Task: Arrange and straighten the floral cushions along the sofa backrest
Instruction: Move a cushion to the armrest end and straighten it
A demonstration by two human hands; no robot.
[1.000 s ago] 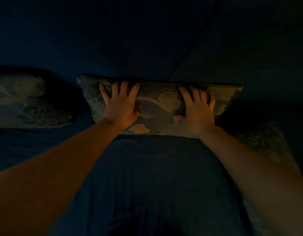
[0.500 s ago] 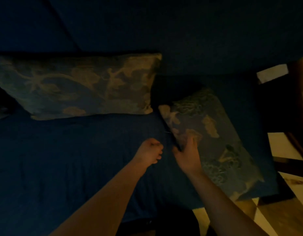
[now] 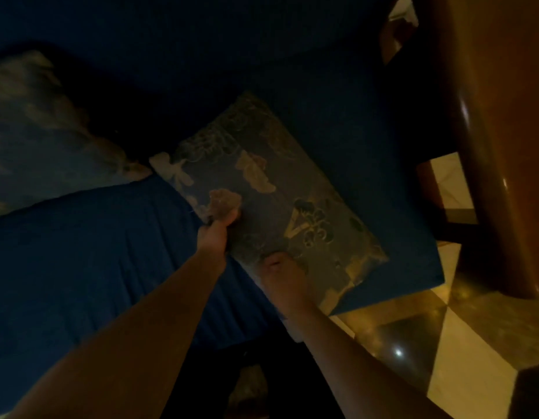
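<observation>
The left hand (image 3: 221,220) is clenched on the near long edge of the slanted cushion (image 3: 271,204), a fold of its flowered cloth bunched in the grip. The right hand (image 3: 281,275) closes on the same edge lower down, nearer the corner that points at the floor; its fingers are hidden under the cushion, so how deep they reach cannot be told. Both hands lie on the person's side of the cushion, the right one nearer the body.

The cushion lies flat on the blue sofa seat (image 3: 89,252), its long axis running askew from the dark backrest (image 3: 201,40) down toward the seat's front corner. Straightening it likely means swinging that low end up and round until the long edge runs along the backrest. A second cushion (image 3: 41,137) leans there to the left, corners almost touching. To the right is a wooden frame (image 3: 489,146).
</observation>
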